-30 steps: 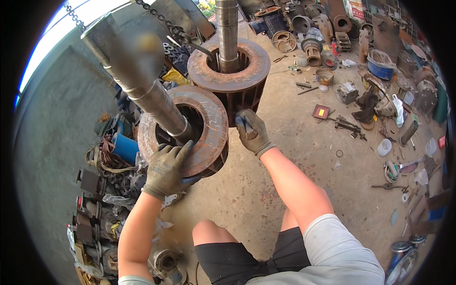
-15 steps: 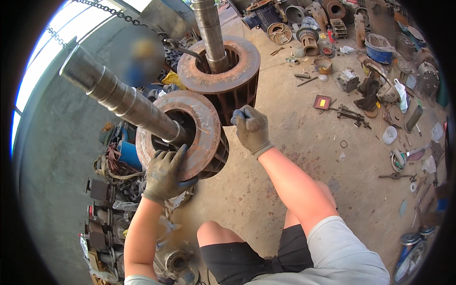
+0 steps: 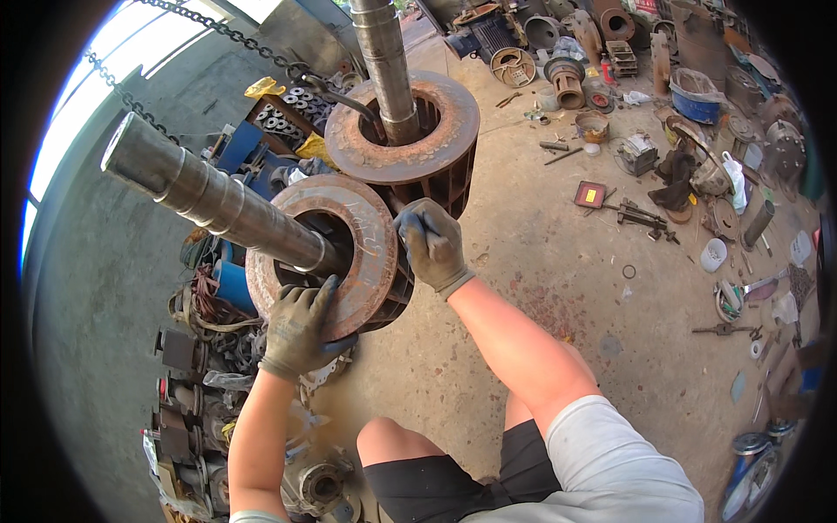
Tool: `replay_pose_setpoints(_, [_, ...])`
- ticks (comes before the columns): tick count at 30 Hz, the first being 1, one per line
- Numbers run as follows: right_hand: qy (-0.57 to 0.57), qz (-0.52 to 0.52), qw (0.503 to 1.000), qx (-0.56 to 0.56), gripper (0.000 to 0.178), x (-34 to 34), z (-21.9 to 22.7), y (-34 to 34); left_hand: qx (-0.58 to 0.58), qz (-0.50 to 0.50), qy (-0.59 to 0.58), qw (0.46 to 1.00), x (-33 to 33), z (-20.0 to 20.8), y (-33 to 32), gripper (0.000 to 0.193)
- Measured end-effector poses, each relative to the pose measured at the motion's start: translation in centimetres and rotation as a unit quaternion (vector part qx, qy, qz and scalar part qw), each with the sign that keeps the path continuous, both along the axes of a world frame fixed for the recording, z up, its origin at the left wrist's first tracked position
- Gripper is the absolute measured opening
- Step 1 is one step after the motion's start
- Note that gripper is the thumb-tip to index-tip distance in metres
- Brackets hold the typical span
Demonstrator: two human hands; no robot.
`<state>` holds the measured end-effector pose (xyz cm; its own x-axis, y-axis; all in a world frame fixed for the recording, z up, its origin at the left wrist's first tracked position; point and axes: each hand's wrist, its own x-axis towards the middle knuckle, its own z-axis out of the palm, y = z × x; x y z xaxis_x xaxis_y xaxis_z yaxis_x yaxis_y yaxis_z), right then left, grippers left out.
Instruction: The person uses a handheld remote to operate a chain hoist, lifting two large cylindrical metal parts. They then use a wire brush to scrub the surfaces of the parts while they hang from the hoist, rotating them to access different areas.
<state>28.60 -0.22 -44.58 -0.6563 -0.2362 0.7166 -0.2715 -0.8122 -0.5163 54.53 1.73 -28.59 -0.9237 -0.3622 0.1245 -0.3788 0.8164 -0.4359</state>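
A rusty steel rotor with a long stepped shaft stands tilted in front of me, its shaft leaning up to the left. Pale handwritten marks show on its flat end ring. My left hand, in a dark work glove, holds the near part of that ring, its fingers toward the central opening and its thumb along the outer rim. My gloved right hand is closed beside the ring's right edge. Its curled fingers hide whatever may be in them. Behind stands a second rusty rotor with an upright shaft.
A dark chain runs down to a hook at the second rotor's opening. Crowded machine parts line the left wall. On the right of the concrete floor lie tools, castings, a blue tub and a white cup.
My right hand has moved left and slightly down, closer to the tilted rotor's ring. My left hand keeps its place on the ring. The view has shifted a little.
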Motion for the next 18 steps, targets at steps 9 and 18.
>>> replay_pose_setpoints(9, [0.074,-0.036,0.996,0.028,0.013,-0.8,-0.4,0.1,0.014,-0.024,0.006,1.000,1.3,0.4,-1.5,0.106])
replay_pose_setpoints(18, [-0.012,0.013,0.995,0.094,0.018,-4.3,-1.2,2.0,0.006,-0.018,0.014,1.000,1.1,0.8,-0.5,0.105])
